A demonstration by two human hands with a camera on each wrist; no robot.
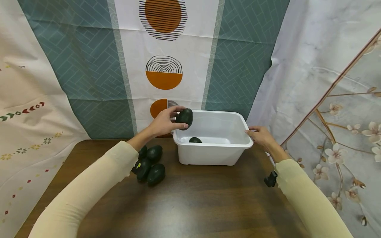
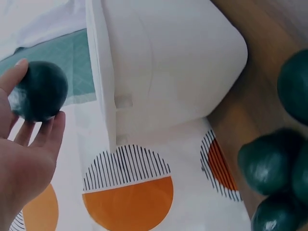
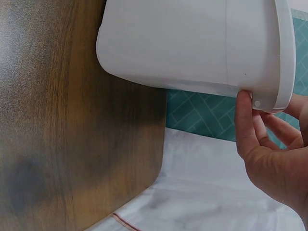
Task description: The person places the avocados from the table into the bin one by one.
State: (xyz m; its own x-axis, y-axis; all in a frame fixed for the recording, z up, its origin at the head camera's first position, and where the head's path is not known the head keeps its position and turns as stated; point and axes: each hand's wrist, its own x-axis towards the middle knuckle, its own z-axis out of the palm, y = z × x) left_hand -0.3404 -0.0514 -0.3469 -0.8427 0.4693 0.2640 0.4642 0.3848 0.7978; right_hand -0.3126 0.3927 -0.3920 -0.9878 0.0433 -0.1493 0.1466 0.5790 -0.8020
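Note:
My left hand [image 1: 165,122] holds a dark green avocado [image 1: 185,118] above the left rim of a white plastic bin [image 1: 208,153]. In the left wrist view the thumb and fingertips curl round that avocado [image 2: 42,91]. Inside the bin lies another avocado [image 1: 195,140], partly hidden by the front wall. At the bin's right end my right hand [image 1: 259,135] grips the rim. The right wrist view shows the thumb on the outer wall of the bin [image 3: 192,43], just below the rim; some fingers are hidden there.
Several avocados [image 1: 156,174] lie in a cluster on the brown wooden table [image 1: 190,201], left of the bin and near my left forearm. Patterned cloth [image 1: 244,66] hangs behind the table and along both sides. A small black device [image 1: 270,179] sits at my right wrist.

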